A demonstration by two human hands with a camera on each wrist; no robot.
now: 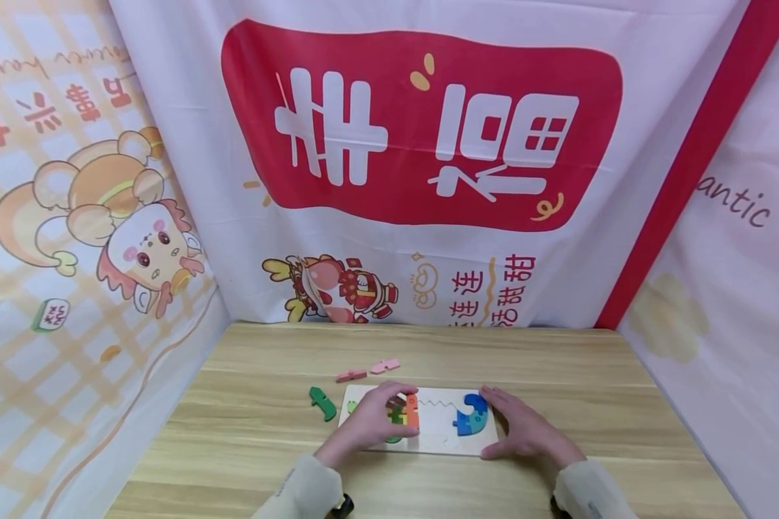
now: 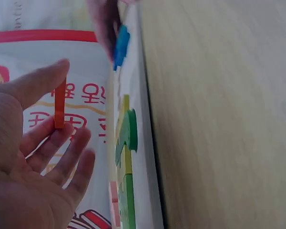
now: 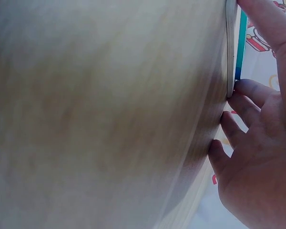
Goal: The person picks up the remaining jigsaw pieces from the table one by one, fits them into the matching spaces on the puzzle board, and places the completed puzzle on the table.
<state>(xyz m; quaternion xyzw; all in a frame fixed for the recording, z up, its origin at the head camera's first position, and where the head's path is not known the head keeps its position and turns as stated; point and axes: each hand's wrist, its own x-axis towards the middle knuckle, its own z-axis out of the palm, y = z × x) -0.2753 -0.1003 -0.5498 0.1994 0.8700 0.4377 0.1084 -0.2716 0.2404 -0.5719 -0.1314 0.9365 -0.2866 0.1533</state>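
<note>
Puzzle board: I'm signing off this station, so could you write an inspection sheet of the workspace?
Surface: wood-grain table, with the pale puzzle board lying on it.
Job's things: blue pieces at the board's right end; green and yellow pieces toward its left; orange piece held above.
Clutter: nothing seen beyond loose pieces: a green piece left of the board, two pink pieces past its far edge.
Hands: left hand pinches the orange piece; right hand spreads across the board's right end, touching it.
Cables: nothing seen for certain; peach line at left unclear.
Surroundings: printed cloths behind and both sides.
</note>
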